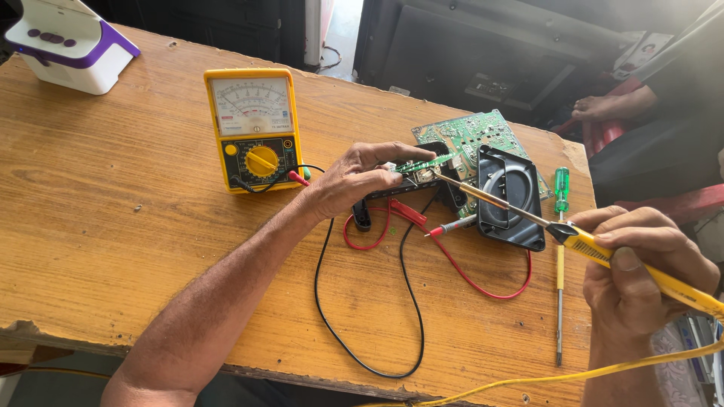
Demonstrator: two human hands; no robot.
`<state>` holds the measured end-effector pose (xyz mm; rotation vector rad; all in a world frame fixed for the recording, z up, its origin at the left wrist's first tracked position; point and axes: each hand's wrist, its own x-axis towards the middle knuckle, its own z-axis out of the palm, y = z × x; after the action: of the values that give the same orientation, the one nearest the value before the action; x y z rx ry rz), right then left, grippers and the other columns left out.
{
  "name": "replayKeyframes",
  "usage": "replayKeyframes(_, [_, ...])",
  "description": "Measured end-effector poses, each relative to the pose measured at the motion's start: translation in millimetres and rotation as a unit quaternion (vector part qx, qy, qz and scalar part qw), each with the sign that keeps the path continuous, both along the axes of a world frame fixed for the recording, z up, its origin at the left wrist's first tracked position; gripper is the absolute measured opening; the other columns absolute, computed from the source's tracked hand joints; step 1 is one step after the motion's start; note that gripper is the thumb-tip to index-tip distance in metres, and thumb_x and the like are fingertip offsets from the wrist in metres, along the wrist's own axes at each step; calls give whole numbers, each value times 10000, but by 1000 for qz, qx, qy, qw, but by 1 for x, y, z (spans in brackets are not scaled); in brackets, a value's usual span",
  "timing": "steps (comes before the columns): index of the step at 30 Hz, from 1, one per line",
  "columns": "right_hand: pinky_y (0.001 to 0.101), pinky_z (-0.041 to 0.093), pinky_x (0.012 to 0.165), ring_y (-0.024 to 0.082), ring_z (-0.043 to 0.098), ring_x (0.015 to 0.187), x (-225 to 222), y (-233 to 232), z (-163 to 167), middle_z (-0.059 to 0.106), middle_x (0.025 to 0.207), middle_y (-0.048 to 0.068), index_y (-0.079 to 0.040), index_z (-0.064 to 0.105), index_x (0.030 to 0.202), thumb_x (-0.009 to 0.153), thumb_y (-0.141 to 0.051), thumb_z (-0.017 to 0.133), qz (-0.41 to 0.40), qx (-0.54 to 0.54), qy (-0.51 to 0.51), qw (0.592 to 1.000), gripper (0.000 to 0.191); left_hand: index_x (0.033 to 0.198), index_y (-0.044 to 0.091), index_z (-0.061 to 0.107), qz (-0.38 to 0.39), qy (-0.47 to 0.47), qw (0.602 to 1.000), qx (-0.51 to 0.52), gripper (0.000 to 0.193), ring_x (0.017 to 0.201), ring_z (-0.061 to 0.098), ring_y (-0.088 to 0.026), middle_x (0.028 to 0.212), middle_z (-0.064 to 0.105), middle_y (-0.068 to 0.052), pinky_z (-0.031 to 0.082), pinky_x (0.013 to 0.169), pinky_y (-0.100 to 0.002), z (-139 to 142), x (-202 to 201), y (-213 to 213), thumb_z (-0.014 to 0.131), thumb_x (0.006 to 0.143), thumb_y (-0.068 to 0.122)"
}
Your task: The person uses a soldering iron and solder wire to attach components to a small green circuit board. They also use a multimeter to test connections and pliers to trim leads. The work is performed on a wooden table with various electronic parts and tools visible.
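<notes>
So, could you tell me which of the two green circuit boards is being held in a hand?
The small narrow green board, pinched in the left hand; the large green board lies flat on the table.

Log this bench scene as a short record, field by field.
Left hand: pinches a small green circuit strip
Right hand: holds a yellow soldering iron, tip at the strip
Under the strip: black plastic part on a large green circuit board
Meter: yellow analog multimeter, red and black leads loose on the wooden table
Nearby: green-handled screwdriver
</notes>
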<state>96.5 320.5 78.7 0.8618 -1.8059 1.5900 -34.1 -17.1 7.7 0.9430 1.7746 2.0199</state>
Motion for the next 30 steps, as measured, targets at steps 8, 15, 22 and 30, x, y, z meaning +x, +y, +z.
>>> replayKeyframes(8, [387,660,728,331,745,810,-9,7,-20,650,876,171,92,639,1001,1036,-13,622,-8,-18,-17,1000,112,1346,176,686,1,-2,1000,6,526,1111,702,-157,1271,746,-101,583,1079,-391,-22,-13,6,629,834,278])
replayKeyframes(15, [419,681,778,282,736,765,-23,12,-37,674,892,177,83,642,996,1049,-21,629,-3,8,9,1000,118,1355,175,690,7,14,1000,-2,538,1120,691,-157,1280,747,-103,568,1082,-380,-38,-22,11,625,834,294])
replayKeyframes(22, [394,673,747,298,745,800,-23,11,-37,667,890,166,77,639,990,1045,-46,639,-6,13,2,1000,134,1359,184,687,9,6,1000,-11,543,1063,693,-148,1264,751,-104,586,1048,-377,-38,-23,10,627,832,299])
replayKeyframes(30, [423,687,786,237,706,745,-26,8,-39,670,887,168,75,649,1002,1059,-43,641,-2,1,15,1000,131,1360,182,690,9,15,1000,-17,529,1077,688,-144,1269,749,-103,579,1044,-367,-38,-24,9,613,844,269])
